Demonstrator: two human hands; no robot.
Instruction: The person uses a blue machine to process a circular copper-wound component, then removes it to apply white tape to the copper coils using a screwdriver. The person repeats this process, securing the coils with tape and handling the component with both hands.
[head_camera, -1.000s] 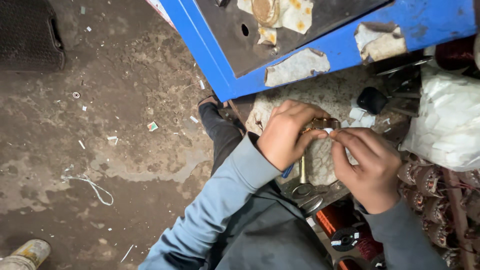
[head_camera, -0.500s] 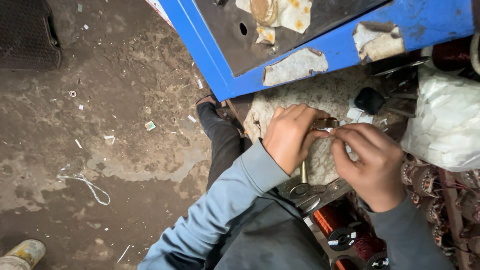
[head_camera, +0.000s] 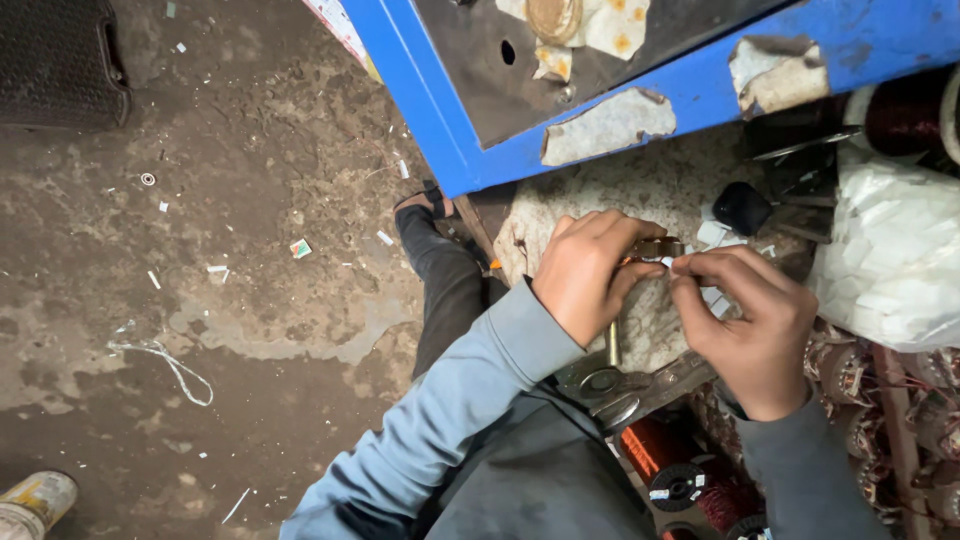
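My left hand (head_camera: 585, 272) is closed around a small round metal part with a shaft (head_camera: 612, 342) that hangs down below it. My right hand (head_camera: 752, 318) pinches a small white strip (head_camera: 668, 261) against the top of that part (head_camera: 658, 247). Both hands work over a worn speckled bench top (head_camera: 650, 190). Grey sleeves cover both forearms.
A blue metal cabinet (head_camera: 640, 95) stands behind the bench. A white plastic bag (head_camera: 895, 255) lies at the right, copper wire coils (head_camera: 670, 470) and wrenches (head_camera: 630, 390) below. A dirty concrete floor (head_camera: 200, 250) with scraps spreads at the left, a can (head_camera: 30, 500) at bottom left.
Both hands stay at the metal part with only small finger shifts. The view has moved slightly.
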